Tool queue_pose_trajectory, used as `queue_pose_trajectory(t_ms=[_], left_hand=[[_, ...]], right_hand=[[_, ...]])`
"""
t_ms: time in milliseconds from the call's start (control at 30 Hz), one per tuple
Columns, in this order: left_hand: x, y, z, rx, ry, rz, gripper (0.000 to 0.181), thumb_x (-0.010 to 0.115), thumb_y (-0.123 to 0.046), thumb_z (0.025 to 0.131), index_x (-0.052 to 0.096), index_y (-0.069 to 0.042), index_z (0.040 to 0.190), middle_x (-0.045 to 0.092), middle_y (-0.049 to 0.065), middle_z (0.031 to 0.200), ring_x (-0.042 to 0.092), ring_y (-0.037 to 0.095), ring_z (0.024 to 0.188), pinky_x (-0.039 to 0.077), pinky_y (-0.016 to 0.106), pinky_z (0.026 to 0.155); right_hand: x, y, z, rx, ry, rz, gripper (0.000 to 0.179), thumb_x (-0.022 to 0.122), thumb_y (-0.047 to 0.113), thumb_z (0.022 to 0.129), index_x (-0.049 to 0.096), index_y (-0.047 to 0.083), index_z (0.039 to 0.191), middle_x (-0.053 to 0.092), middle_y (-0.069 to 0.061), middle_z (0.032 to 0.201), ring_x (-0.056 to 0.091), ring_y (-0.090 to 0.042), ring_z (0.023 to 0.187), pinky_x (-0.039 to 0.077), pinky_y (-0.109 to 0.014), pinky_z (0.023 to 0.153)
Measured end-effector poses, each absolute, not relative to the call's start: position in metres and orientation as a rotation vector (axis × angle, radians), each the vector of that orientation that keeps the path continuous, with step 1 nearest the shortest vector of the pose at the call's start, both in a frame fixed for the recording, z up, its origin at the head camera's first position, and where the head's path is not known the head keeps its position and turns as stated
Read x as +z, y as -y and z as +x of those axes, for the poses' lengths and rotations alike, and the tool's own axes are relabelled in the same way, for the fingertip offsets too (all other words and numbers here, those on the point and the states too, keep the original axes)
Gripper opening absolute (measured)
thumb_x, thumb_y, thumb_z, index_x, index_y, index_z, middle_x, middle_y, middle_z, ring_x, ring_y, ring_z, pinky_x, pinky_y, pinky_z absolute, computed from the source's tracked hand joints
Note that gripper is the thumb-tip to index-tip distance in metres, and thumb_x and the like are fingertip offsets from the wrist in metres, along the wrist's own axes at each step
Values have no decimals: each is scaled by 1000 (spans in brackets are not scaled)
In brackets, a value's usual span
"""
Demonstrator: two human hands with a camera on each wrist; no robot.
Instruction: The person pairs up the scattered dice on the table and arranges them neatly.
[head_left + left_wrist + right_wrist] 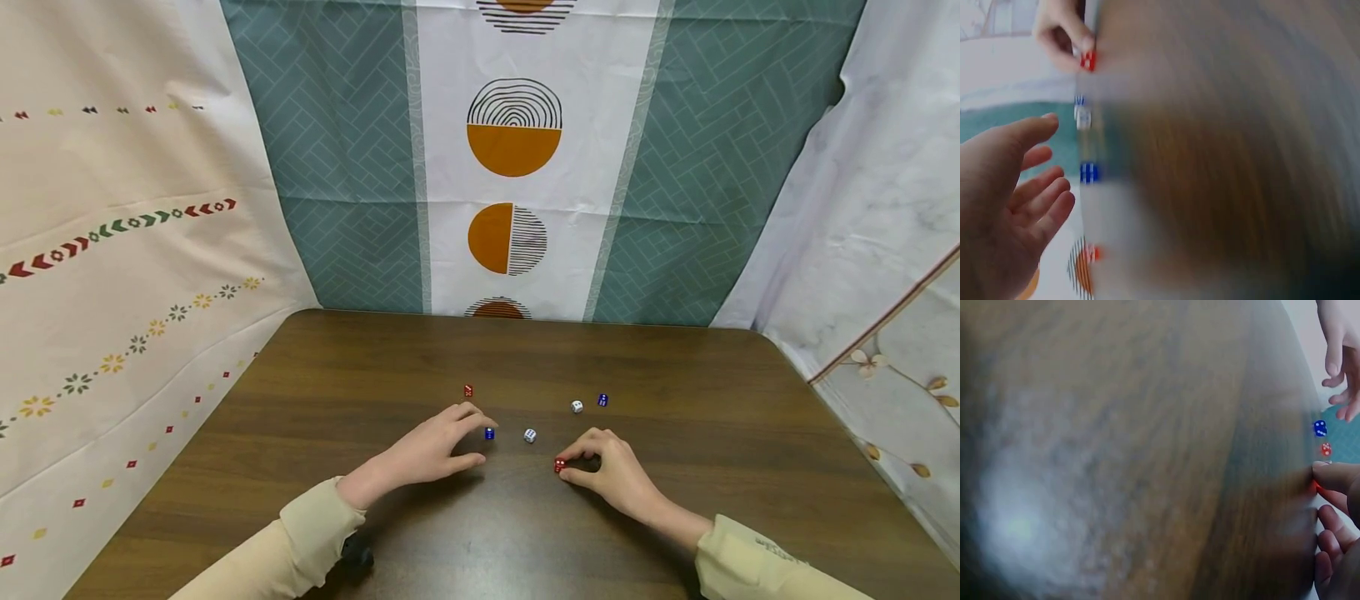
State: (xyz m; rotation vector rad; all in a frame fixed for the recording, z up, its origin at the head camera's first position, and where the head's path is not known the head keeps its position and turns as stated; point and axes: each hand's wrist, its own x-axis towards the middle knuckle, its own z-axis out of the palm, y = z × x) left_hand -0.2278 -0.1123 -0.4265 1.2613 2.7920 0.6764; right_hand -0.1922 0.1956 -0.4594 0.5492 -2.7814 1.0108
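One red die [559,466] with white pips, pinched between thumb and forefinger of the right hand [617,477], at or just above the surface [480,550]; we cannot tell whether it touches. One near blue die [489,433], lying on the surface just beside the forefinger tip of the left hand [433,450], whose thumb and fingers we find spread apart and free of any die. One near white die [530,435], between the two hands, well apart from both. One far white die [577,407], farther back, beyond the right hand. One far blue die [603,400], near that white one and to its right. One second red die [468,390], lying beyond the left hand. Of clothing we count two pale sleeves [322,533], the right bearing dark lettering. One black object [357,552], partly hidden under the left sleeve, which we cannot identify. One surface, dark brown and wood-grained, with rounded far corners. Around it we note three hangings: a cream patterned cloth [135,292] at left, a teal and white cloth [352,167] behind, and a marbled cloth [885,208] at right.
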Motion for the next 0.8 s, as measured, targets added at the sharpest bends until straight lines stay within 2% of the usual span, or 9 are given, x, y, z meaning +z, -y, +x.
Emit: queue_pose_trajectory(t_ms=[200,467,600,800], left_hand=[[-435,85,-224,877,-2625,1217,32,70,-22,93,64,-11,122,63,4,109,63,12,93,52,17,76],[-448,55,-224,1044,-2548,1140,16,71,-17,91,70,-10,105,71,2,94,63,-1,80,51,14,72],[-454,44,-224,1092,-2559,1132,13,75,-15,88,71,-8,98,72,3,87,61,-2,74,50,12,69],[-458,34,-223,1134,-2594,1096,13,79,-15,83,71,-9,92,68,4,85,58,0,72,49,12,68]], right_hand=[[-460,-191,-192,1025,2757,586,16,84,24,78,78,30,91,66,17,86,50,-5,82,43,-23,75],[-461,-186,-190,1033,2766,589,15,83,24,78,78,30,92,66,17,86,50,-6,83,42,-23,75],[-461,-184,-189,1031,2782,590,15,83,26,79,77,32,92,65,18,86,49,-6,84,39,-23,76],[-461,-182,-189,1044,2782,574,16,84,27,77,78,33,90,65,17,87,49,-7,84,38,-23,76]])
